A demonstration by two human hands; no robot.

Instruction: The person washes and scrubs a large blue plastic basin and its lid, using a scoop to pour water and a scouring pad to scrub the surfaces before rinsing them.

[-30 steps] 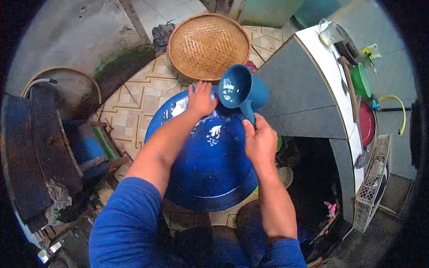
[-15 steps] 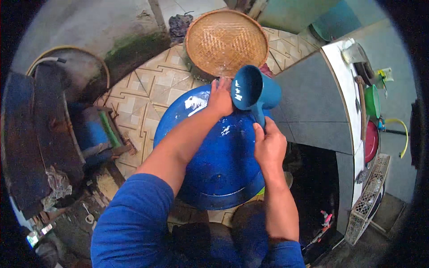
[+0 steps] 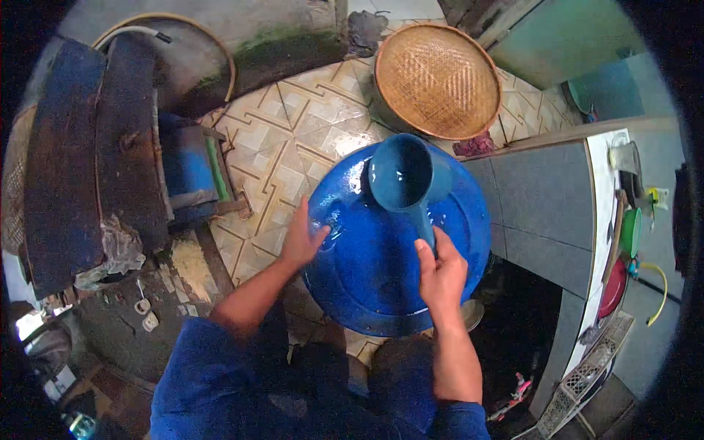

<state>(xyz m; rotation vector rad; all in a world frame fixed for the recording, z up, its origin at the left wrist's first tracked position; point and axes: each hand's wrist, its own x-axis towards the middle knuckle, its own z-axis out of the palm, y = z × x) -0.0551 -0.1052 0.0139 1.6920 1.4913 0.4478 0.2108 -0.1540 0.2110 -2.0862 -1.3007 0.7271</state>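
Note:
My right hand [image 3: 444,275] is wrapped round the handle of a dark blue-green plastic dipper [image 3: 433,180]. The dipper is over the far part of a large, round, blue plastic top [image 3: 367,268], with its mouth turned upward and glints inside. Whether that blue piece is a drum's lid or an upturned tub, I cannot tell. Wet patches shine on its surface. My left hand [image 3: 302,238] is at its left rim, thumb and fingers spread, holding nothing.
A round woven bamboo tray [image 3: 438,82] lies beyond the blue top, on the tiled floor [image 3: 282,158]. To the right is a grey tiled counter [image 3: 546,194]. Dark wooden boards [image 3: 128,158] stand on the left, beside a hose [image 3: 139,28]. A white plastic rack [image 3: 590,374] is at the lower right.
My left hand has moved from the far part of the blue top to its left rim. The dipper has turned so its mouth faces more upward. The whole view has shifted.

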